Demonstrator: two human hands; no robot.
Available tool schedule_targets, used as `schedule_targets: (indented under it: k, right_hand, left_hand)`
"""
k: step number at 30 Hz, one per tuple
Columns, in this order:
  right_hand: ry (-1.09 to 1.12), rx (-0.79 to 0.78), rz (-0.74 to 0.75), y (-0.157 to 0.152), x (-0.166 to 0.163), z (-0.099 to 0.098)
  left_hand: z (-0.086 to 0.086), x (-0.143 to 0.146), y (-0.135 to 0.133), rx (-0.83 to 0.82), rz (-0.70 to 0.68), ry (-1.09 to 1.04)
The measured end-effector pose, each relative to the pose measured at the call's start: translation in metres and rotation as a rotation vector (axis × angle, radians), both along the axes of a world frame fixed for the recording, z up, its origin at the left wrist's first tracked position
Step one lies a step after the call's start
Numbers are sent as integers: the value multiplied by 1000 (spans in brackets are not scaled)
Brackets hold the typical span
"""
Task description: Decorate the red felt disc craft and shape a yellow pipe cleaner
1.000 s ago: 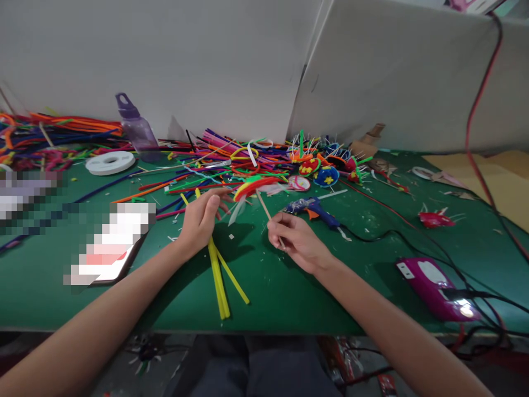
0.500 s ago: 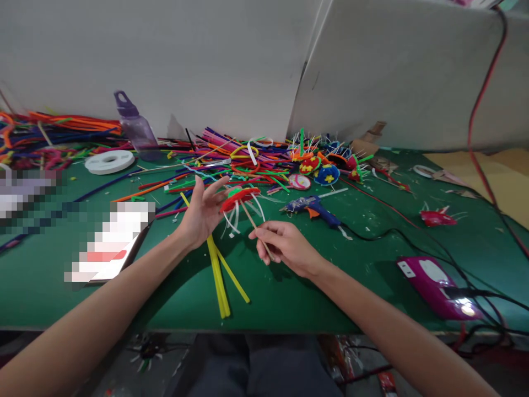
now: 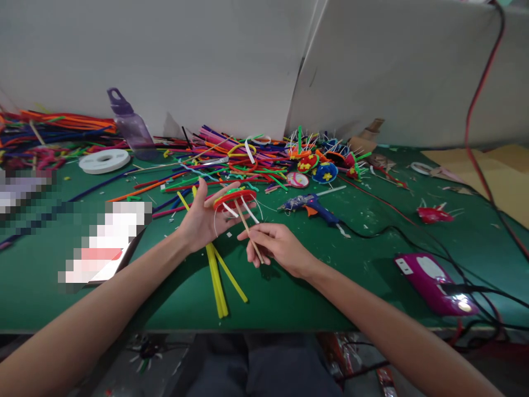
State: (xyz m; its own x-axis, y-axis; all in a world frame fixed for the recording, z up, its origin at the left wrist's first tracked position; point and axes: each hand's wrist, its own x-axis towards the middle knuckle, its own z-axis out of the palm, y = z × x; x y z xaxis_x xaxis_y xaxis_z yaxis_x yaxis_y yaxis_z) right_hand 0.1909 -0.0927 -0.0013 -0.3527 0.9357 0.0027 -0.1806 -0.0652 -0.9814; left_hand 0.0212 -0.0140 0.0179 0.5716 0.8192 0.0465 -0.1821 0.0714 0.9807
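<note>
My right hand pinches the thin wooden stick of a small craft toy. Its top is a flat red disc with a green rim and white strips hanging under it. My left hand is open, palm up and fingers spread, right beside the disc, with the fingertips touching or almost touching it. Under both hands lie a few yellow pipe cleaners on the green table.
A heap of coloured pipe cleaners and finished toys fills the back. A blue glue gun, a purple bottle, a white tape reel, a magenta device with cables, and a phone lie around.
My right hand drew the stick toy left and towards me. My left hand turned from curled over the table to open, palm up beside the disc.
</note>
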Motion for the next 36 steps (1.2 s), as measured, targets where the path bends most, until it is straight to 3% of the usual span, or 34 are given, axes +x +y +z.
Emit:
schedule_targets:
  k: [17,36]
  right_hand:
    - [-23,-11,20,-1,0,3]
    - [-56,22,30,-1,1,5]
  left_hand:
    - [1,1,0,-21,-88,22]
    - [-2,1,-2,-174,-97,-101]
